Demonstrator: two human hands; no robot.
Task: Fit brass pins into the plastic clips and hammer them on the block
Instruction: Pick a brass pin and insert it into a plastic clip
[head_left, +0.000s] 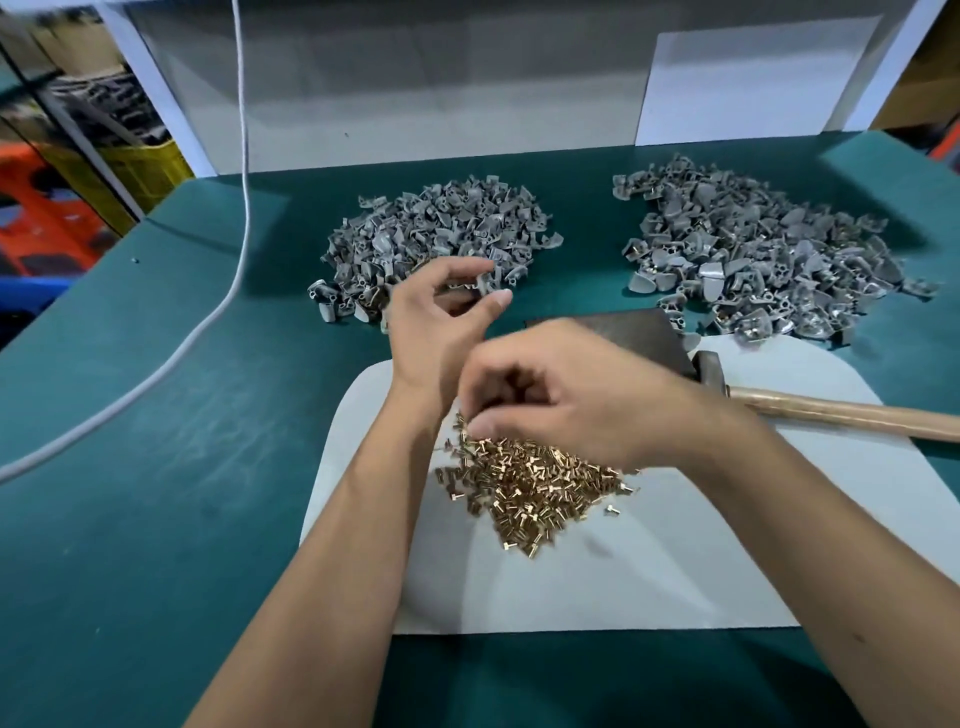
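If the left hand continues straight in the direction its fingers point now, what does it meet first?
Probably the nearer pile of grey clips. The left hand points away from the person, fingertips at that pile's near edge; whether it is already touching a clip is unclear.

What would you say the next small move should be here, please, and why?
Probably the right hand should pinch one pin from the brass pile and lift it toward the left hand. Its curled fingertips are already down in the pins, the left hand seems to hold a grey clip, and the hammer lies unused.
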